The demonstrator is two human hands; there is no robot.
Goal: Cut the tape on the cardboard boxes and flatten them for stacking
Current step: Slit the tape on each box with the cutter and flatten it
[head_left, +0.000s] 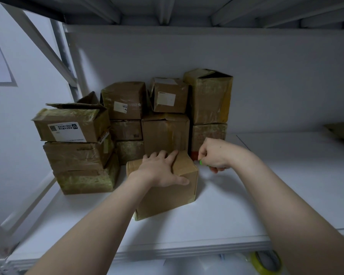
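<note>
A taped brown cardboard box (167, 197) stands upright on the white shelf (226, 211), in front of a pile of other boxes. My left hand (160, 168) lies flat on its top, fingers spread and thumb over the front edge. My right hand (215, 153) hovers just past the box's far right corner, gripping a small green cutter (201, 162); only its green tip shows, right by that corner. The blade is hidden.
Several taped and partly open cardboard boxes (127, 124) are stacked against the back wall. A flattened piece of cardboard (342, 132) lies far right. A roll of yellow-green tape (266, 262) sits below the shelf edge. Metal uprights stand at the left.
</note>
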